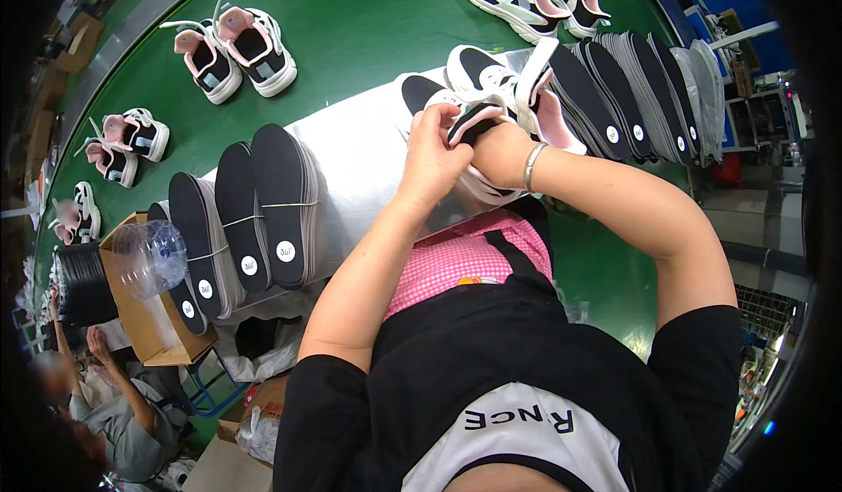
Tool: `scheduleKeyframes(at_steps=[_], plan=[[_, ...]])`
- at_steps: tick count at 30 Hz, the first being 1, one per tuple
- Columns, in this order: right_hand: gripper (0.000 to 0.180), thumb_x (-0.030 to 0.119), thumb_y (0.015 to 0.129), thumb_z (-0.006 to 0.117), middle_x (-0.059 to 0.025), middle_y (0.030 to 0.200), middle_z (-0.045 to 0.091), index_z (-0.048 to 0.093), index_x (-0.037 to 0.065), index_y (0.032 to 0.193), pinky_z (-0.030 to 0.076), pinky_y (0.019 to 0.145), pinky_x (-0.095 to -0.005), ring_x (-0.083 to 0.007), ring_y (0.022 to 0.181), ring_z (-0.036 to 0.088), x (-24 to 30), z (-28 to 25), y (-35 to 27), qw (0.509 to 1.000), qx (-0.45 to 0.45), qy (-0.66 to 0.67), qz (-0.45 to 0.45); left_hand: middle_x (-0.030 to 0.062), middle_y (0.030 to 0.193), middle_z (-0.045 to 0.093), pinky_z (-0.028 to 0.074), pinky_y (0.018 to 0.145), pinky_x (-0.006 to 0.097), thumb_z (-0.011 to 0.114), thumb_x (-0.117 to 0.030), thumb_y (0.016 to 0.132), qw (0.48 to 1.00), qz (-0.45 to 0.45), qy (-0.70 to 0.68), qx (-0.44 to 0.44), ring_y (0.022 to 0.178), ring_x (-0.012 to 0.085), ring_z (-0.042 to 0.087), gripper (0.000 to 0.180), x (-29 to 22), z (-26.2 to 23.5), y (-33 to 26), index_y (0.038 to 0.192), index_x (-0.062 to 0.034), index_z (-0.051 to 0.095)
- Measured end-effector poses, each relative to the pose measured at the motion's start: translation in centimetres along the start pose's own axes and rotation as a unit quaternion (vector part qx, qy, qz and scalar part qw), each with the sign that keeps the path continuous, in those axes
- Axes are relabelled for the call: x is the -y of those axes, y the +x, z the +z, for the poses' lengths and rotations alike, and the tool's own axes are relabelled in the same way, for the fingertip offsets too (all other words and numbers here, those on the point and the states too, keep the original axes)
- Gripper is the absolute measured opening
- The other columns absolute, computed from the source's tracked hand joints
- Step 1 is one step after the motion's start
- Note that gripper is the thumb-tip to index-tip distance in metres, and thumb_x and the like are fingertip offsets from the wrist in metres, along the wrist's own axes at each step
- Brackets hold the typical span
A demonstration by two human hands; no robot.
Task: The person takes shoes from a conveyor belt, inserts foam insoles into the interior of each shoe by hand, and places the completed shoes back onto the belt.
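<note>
A black, white and pink sneaker lies in front of me on a pale metal plate. My left hand has its thumb and fingers closed on the edge of this sneaker's opening. Into the same opening reaches my right hand, with a bracelet at the wrist; its fingers are hidden in the shoe. Its mate, a second sneaker, lies just to the right with its white strap standing up. Stacks of black insoles flank the pair: banded insoles on the left, and more insoles on the right.
More sneaker pairs rest on the green work surface: one pair at far left, another at far right. A clear plastic container stands by a cardboard box on the left. Another person sits at lower left.
</note>
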State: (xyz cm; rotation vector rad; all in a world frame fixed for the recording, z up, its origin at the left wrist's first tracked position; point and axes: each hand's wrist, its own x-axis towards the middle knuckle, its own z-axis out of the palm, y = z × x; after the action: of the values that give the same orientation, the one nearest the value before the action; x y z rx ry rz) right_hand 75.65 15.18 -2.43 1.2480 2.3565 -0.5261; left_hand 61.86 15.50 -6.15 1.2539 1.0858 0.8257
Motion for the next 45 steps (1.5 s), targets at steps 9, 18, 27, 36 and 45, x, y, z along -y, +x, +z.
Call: scheduleKeyframes(at_steps=[9, 18, 27, 36, 45], plan=[[0.022, 0.021, 0.073, 0.051, -0.0122, 0.068, 0.061, 0.059, 0.004, 0.086, 0.033, 0.083, -0.0414, -0.0305, 0.068, 0.059, 0.3, -1.7, -3.7, 0.985, 0.161, 0.053, 0.028, 0.0139, 0.098, 0.044, 0.045, 0.073, 0.028, 0.055, -0.001, 0.063, 0.999, 0.03, -0.003, -0.03, 0.084, 0.0225, 0.052, 0.038, 0.6, 1.0, 0.2, 0.101, 0.001, 0.05], [0.022, 0.011, 0.079, 0.056, -0.0065, 0.076, 0.062, 0.057, 0.003, 0.099, 0.039, 0.077, -0.0323, -0.0212, 0.077, 0.055, 0.3, -6.1, -6.3, 0.936, -0.234, 0.264, 0.002, 0.0124, 0.099, 0.045, 0.045, 0.079, 0.031, 0.051, 0.006, 0.063, 0.987, 0.011, -0.16, -0.017, 0.092, 0.0237, 0.054, 0.04, 3.2, -0.3, -2.7, 0.103, -0.0008, 0.05], [0.02, 0.013, 0.07, 0.057, -0.0119, 0.071, 0.061, 0.057, 0.002, 0.087, 0.027, 0.094, -0.0492, -0.0275, 0.078, 0.06, 2.4, -1.0, -6.1, 0.999, -0.009, 0.028, 0.017, 0.0145, 0.095, 0.047, 0.042, 0.077, 0.032, 0.055, -0.003, 0.068, 0.997, 0.014, -0.044, -0.062, 0.091, 0.0278, 0.05, 0.032, -0.1, 0.6, -2.0, 0.1, -0.0009, 0.052], [0.018, 0.012, 0.068, 0.051, -0.0166, 0.077, 0.062, 0.061, 0.001, 0.08, 0.036, 0.078, -0.046, -0.0319, 0.077, 0.061, 0.9, -1.0, -3.8, 0.975, 0.104, 0.175, 0.083, 0.0119, 0.082, 0.061, 0.044, 0.074, 0.03, 0.052, -0.008, 0.083, 0.991, 0.073, 0.075, -0.086, 0.079, 0.0214, 0.058, 0.013, 0.9, 2.9, 2.1, 0.09, 0.0014, 0.058], [0.031, 0.02, 0.073, 0.062, -0.0155, 0.104, 0.054, 0.055, 0.002, 0.097, 0.04, 0.084, -0.0388, -0.0315, 0.095, 0.051, -1.3, -1.0, -9.4, 0.909, -0.359, 0.19, 0.099, 0.0125, 0.094, 0.06, 0.043, 0.081, 0.027, 0.05, -0.009, 0.083, 0.998, 0.029, 0.025, -0.047, 0.089, 0.0171, 0.057, 0.028, -0.8, -5.1, 2.7, 0.107, 0.0047, 0.049]])
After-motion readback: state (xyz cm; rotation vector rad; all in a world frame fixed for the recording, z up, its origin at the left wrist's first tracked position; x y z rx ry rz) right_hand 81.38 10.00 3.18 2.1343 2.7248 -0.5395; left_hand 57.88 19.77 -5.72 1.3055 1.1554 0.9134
